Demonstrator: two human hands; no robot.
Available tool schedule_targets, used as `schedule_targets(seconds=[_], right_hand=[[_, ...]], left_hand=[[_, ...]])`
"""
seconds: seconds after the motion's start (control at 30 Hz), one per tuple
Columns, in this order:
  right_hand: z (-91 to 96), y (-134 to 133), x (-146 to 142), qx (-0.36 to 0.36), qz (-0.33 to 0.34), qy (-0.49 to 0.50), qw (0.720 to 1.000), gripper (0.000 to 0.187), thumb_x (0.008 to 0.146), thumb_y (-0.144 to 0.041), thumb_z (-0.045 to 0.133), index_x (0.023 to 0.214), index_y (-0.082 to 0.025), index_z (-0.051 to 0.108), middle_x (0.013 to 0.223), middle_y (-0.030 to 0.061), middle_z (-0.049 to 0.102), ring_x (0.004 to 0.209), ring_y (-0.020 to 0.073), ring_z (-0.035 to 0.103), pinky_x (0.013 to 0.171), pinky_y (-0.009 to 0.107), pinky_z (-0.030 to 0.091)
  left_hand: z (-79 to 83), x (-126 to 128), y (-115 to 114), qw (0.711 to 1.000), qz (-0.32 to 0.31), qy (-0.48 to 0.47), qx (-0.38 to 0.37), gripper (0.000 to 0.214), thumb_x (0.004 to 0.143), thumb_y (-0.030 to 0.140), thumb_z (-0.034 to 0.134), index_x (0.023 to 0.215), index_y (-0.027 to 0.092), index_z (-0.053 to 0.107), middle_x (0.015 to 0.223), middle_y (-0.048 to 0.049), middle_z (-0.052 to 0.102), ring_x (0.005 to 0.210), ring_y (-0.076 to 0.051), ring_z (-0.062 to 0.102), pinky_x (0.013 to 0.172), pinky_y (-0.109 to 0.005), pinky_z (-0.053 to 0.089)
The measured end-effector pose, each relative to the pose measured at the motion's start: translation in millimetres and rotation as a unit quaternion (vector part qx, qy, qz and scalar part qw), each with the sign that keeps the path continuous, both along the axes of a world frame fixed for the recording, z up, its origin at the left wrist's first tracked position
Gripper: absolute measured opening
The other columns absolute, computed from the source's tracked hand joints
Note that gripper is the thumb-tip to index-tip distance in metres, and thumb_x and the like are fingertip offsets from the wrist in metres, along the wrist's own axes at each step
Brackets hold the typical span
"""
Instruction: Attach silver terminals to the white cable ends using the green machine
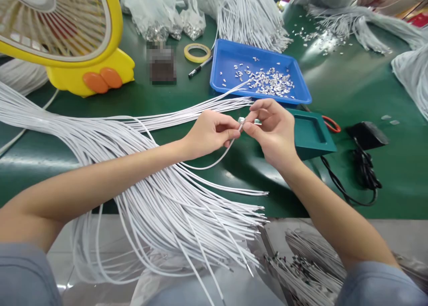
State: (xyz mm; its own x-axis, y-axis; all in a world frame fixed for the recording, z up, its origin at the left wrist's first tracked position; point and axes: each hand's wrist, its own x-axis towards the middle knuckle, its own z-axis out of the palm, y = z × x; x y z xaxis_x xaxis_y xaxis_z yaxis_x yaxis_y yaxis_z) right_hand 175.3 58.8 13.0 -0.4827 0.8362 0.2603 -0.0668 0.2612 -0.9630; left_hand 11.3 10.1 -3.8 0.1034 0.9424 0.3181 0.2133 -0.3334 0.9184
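Note:
My left hand point(210, 134) is closed in a pinch on a white cable point(223, 157), close to its end. Opposite it, the fingertips of my right hand point(274, 130) pinch at a small shiny metal piece point(241, 120) by that cable end; how the two are joined is too small to tell. Under my left forearm spreads a thick bundle of white cables point(174, 203), its ends hanging past the table edge. Just beyond my hands stands a blue tray point(214, 76) holding many small metal pieces point(272, 80). A green device point(310, 128) sits beside my right hand, partly covered.
At the left is a yellow fan point(117, 69). A tape roll point(197, 53), a pen point(199, 68) and plastic bags of metal pieces point(194, 25) lie at the back. More cable bundles point(250, 18) lie behind the tray. A black adapter point(367, 134) with its cord is on the right.

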Motion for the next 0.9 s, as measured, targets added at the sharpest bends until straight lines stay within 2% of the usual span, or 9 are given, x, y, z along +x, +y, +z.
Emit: schedule_targets(seconds=[0.07,0.13,0.2,0.27,0.33,0.43,0.57,0.7,0.9], right_hand=[[3.1,1,0,-0.100,0.039,0.013,0.994,0.031,0.063,-0.017,0.080,0.083,-0.022,0.056,0.064,-0.0031,0.057,0.058,0.0102,0.047,0.047,0.023,0.035],[5.5,0,0,-0.244,0.095,0.023,0.965,0.034,0.059,-0.016,0.080,0.082,-0.020,0.055,0.063,-0.0044,0.053,0.055,0.0075,0.041,0.044,0.020,0.027],[7.1,-3,-1,-0.362,0.149,0.037,0.919,0.034,0.058,-0.015,0.080,0.081,-0.019,0.055,0.062,-0.0059,0.046,0.055,0.0067,0.039,0.044,0.018,0.024],[7.8,-6,-2,-0.396,0.179,0.048,0.899,0.034,0.058,-0.016,0.080,0.084,-0.019,0.057,0.063,-0.0058,0.044,0.057,0.0073,0.040,0.044,0.017,0.025],[7.6,-7,-2,-0.338,0.168,0.050,0.925,0.035,0.064,-0.021,0.078,0.093,-0.020,0.060,0.066,-0.0044,0.048,0.059,0.0091,0.043,0.045,0.019,0.032],[5.5,-7,1,-0.131,0.077,0.058,0.987,0.032,0.072,-0.027,0.074,0.102,-0.024,0.063,0.079,0.0000,0.060,0.070,0.0135,0.052,0.053,0.024,0.044],[1.4,-6,4,0.069,-0.011,0.032,0.997,0.028,0.082,-0.029,0.066,0.110,-0.028,0.064,0.097,0.0038,0.065,0.087,0.0191,0.059,0.061,0.030,0.051],[-0.9,-7,6,0.114,-0.017,-0.002,0.993,0.027,0.087,-0.029,0.060,0.113,-0.030,0.065,0.095,0.0039,0.066,0.088,0.0210,0.062,0.062,0.033,0.053],[-2.9,-7,5,0.097,0.006,0.012,0.995,0.028,0.087,-0.023,0.056,0.111,-0.030,0.068,0.089,0.0015,0.067,0.075,0.0170,0.062,0.052,0.029,0.048]], left_hand=[[1.0,-10,2,0.985,0.027,0.128,0.113,0.022,0.082,0.035,0.065,0.070,0.017,0.069,0.066,-0.0049,0.066,0.060,-0.013,0.058,0.060,-0.026,0.045],[3.7,-20,4,0.954,0.027,0.228,0.191,0.020,0.085,0.033,0.061,0.072,0.020,0.070,0.072,-0.0064,0.068,0.067,-0.015,0.059,0.064,-0.028,0.045],[6.2,-25,4,0.931,0.024,0.274,0.238,0.019,0.086,0.030,0.058,0.075,0.022,0.071,0.075,-0.0073,0.069,0.070,-0.016,0.059,0.066,-0.029,0.044],[7.7,-24,3,0.922,0.035,0.272,0.273,0.018,0.086,0.025,0.057,0.077,0.022,0.072,0.076,-0.0072,0.069,0.070,-0.016,0.058,0.066,-0.029,0.044],[9.0,-17,1,0.933,0.067,0.221,0.276,0.017,0.085,0.021,0.057,0.076,0.021,0.072,0.074,-0.0062,0.069,0.067,-0.014,0.058,0.065,-0.027,0.044],[13.8,-5,-2,0.978,0.103,0.072,0.168,0.014,0.081,0.022,0.062,0.072,0.016,0.070,0.069,-0.0045,0.068,0.061,-0.012,0.056,0.060,-0.025,0.045],[22.4,3,-5,0.992,0.016,-0.119,-0.041,0.026,0.073,0.036,0.075,0.067,0.012,0.068,0.061,-0.0031,0.064,0.047,-0.007,0.048,0.046,-0.021,0.038],[24.2,5,-7,0.970,-0.033,-0.203,-0.127,0.032,0.065,0.039,0.082,0.069,0.010,0.069,0.059,-0.0032,0.064,0.044,-0.005,0.047,0.041,-0.019,0.034],[20.0,6,-6,0.962,-0.046,-0.225,-0.147,0.033,0.061,0.037,0.086,0.069,0.009,0.070,0.058,-0.0032,0.065,0.044,-0.005,0.049,0.040,-0.017,0.035]])
